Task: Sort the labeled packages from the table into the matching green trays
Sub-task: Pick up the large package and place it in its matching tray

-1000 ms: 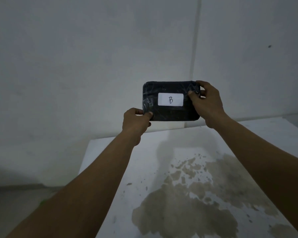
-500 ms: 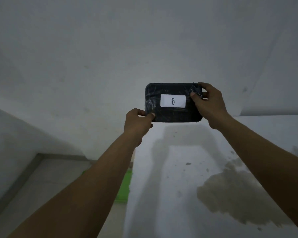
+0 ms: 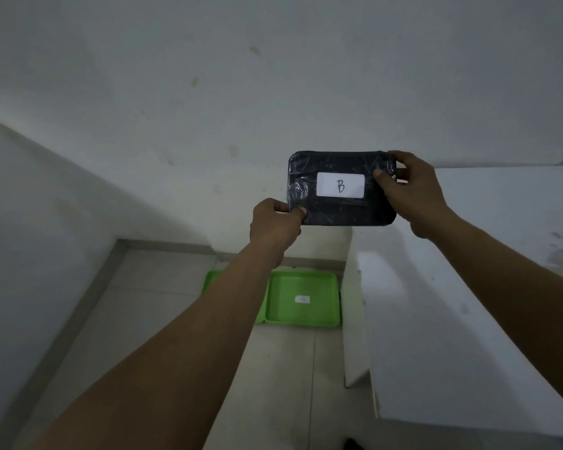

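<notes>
I hold a black plastic-wrapped package [image 3: 340,207] upright in the air, its white label marked "B" facing me. My left hand [image 3: 273,227] pinches its lower left corner. My right hand [image 3: 410,193] grips its upper right end. Below, on the floor, lies a green tray [image 3: 322,284] with a small white label inside; the letter is too blurred to read. A second green tray [image 3: 212,278] sits to its left, mostly hidden behind my left forearm.
A white table [image 3: 452,319] with stains fills the right side, its left edge next to the trays. Pale tiled floor [image 3: 163,306] runs between the table and the white walls [image 3: 176,125] that meet in a corner at left.
The view has swung left and down, away from the stained tabletop. The green trays on the floor have come into sight. Both hands keep the same hold on the package.
</notes>
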